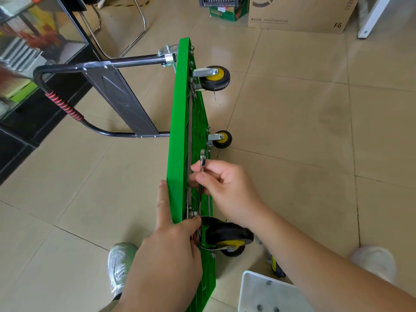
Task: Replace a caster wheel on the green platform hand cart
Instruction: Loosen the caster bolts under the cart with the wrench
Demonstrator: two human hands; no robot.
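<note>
- The green plastic platform cart (180, 131) is standing on its long edge on the beige tiled floor (292, 131). It is running from 12 to 6 o'clock, with its black folding handle (67, 70) reaching towards 9 and its wheels facing 3.
- The left hand (166, 251) is straddling the cart's upper edge at 6 o'clock. Its index finger is lying straight along the green face and its thumb is pressing by the bolt at the caster plate; the other fingers are hidden.
- The right hand (225, 185) is pinching a slim silver wrench (203, 162) between thumb and curled fingers, just towards 12 from the caster.
- The black-and-yellow caster wheel (227, 235) being worked on is sitting at the cart's near corner, between the two wrists.
- A white tray (249, 287) at 5 o'clock is holding loose silver nuts (267, 283).
- Risks, as I judge them:
  - The light pinch is inviting the wrench to slip off the fastener and round it.
  - A hard pull could be tipping the edge-balanced cart towards 9.
  - The left thumb is sitting where a slipping wrench would strike.
</note>
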